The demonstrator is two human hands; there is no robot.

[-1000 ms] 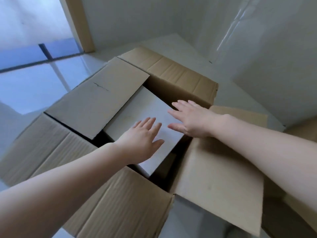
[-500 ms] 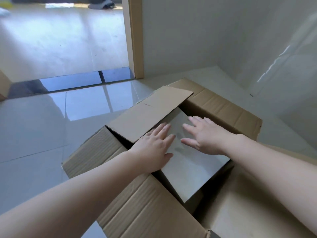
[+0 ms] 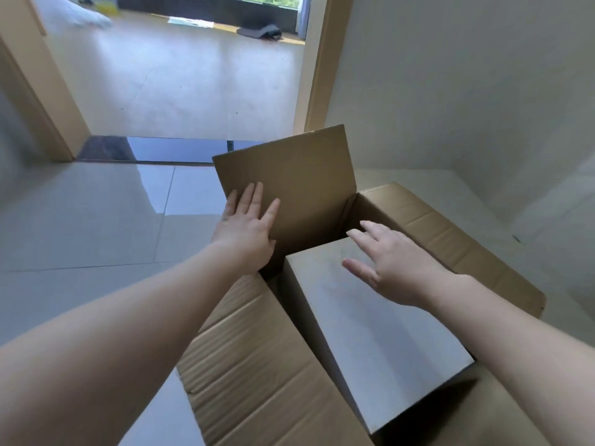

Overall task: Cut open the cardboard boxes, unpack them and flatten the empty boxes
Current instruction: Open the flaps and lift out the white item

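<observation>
The left hand [image 3: 246, 226] presses the upright flap [image 3: 299, 175] of the cardboard box [image 3: 450, 233]; the right hand [image 3: 391, 263] touches the grey inner box [image 3: 370, 329].

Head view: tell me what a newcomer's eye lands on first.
The open cardboard box at centre, with a grey inner box filling it. The left hand presses flat against the upright far flap, while the right hand rests spread on the grey box's top.

A home: glossy grey tiles [image 3: 80, 220] run to a wood-framed doorway [image 3: 317, 69], beyond which lie a beige room floor [image 3: 180, 75] and a dark window sill [image 3: 206, 8].
</observation>
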